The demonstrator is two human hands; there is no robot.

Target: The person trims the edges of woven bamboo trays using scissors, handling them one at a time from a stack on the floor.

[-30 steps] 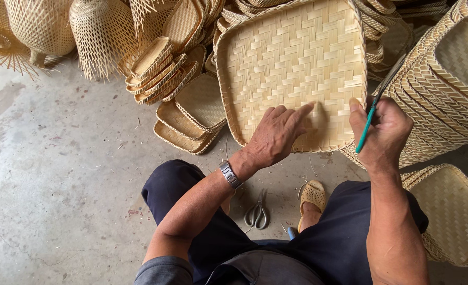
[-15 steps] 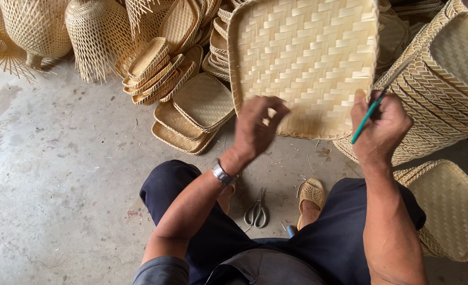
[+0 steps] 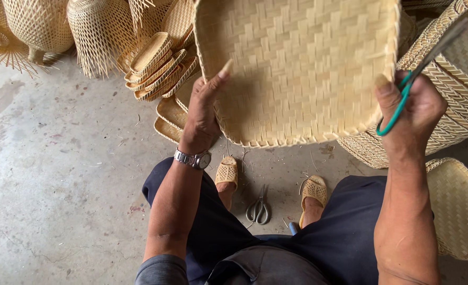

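A large square woven bamboo tray [image 3: 302, 68] is held up in front of me, its inside facing me. My left hand [image 3: 205, 108] grips its left rim, thumb on the inside, a metal watch on the wrist. My right hand [image 3: 410, 113] holds the tray's right rim and also a pair of green-handled scissors [image 3: 416, 74] whose blades point up and to the right.
Grey scissors [image 3: 257, 208] lie on the concrete floor between my sandalled feet. Stacks of small woven trays [image 3: 157, 66] and openwork bamboo baskets [image 3: 36, 24] stand at the left. More woven trays [image 3: 455, 105] pile at the right, one by my right knee [image 3: 458, 208].
The tray has come up off the pile and closer to me. My left hand shifted from its bottom edge to its left rim. The right hand still holds the green scissors.
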